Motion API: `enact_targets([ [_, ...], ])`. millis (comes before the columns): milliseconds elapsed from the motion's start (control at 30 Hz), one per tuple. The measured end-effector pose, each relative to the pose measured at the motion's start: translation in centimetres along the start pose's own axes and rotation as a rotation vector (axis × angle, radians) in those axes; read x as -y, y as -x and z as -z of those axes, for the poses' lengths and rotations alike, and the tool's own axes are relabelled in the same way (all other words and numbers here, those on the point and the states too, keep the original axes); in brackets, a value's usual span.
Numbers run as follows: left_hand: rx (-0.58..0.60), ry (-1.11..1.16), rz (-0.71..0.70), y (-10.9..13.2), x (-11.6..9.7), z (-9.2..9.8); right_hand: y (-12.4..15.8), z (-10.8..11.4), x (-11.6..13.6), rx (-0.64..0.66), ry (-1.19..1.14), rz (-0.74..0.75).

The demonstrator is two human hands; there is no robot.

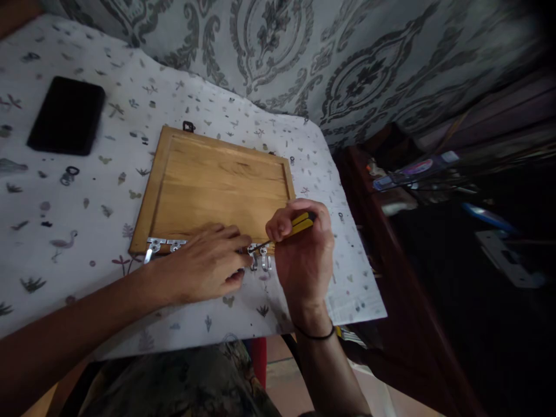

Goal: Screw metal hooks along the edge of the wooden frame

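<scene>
A framed wooden board [223, 179] lies on the table, with several shiny metal hooks [263, 258] along its near edge. My left hand [202, 263] rests over that edge, its fingertips closed about one hook plate, and it covers part of the hook row. In my right hand [306, 255] is a screwdriver [300, 225] with a yellow and black handle, gripped by closed fingers. Its thin shaft slants down left to the hook plate beside my left fingertips. Whether the tip sits in a screw I cannot tell.
A black flat case or device [67, 116] lies at the table's back left. The table has a white printed cover [104, 243]. Behind it hangs a patterned grey curtain [273, 52]. Dark wooden furniture [391, 272] stands to the right, with a bluish package [417, 171] on it.
</scene>
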State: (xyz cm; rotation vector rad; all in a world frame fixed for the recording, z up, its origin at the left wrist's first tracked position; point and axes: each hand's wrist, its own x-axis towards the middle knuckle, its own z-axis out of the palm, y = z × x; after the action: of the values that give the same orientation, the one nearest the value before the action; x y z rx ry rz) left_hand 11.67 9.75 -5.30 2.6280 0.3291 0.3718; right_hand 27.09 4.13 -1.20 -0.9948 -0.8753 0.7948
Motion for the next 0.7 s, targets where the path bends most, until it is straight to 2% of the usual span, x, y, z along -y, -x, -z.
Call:
enact_targets([
  [200,0.033,-0.024,-0.007,-0.1,0.0,0.2,-1.7,2.8,0.9,0.335,0.104,0.045],
  [333,0.049,-0.022,-0.004,-0.2,0.0,0.3,-2.3,2.6,1.4,0.576,-0.118,-0.126],
  [433,0.066,-0.02,-0.007,-0.3,-0.1,0.4,-2.8,2.1,1.2,0.672,-0.186,-0.196],
  [533,0.07,-0.013,0.0,-0.4,-0.2,0.5,-2.9,1.4,1.0,0.585,-0.155,-0.229],
  [633,0.063,-0.005,0.014,-0.3,-0.2,0.4,-2.0,0.0,1.3,0.339,-0.069,-0.21],
  [700,0.053,0.001,0.012,-0.2,-0.2,0.3,-0.9,-1.2,1.5,0.139,-0.031,-0.128],
])
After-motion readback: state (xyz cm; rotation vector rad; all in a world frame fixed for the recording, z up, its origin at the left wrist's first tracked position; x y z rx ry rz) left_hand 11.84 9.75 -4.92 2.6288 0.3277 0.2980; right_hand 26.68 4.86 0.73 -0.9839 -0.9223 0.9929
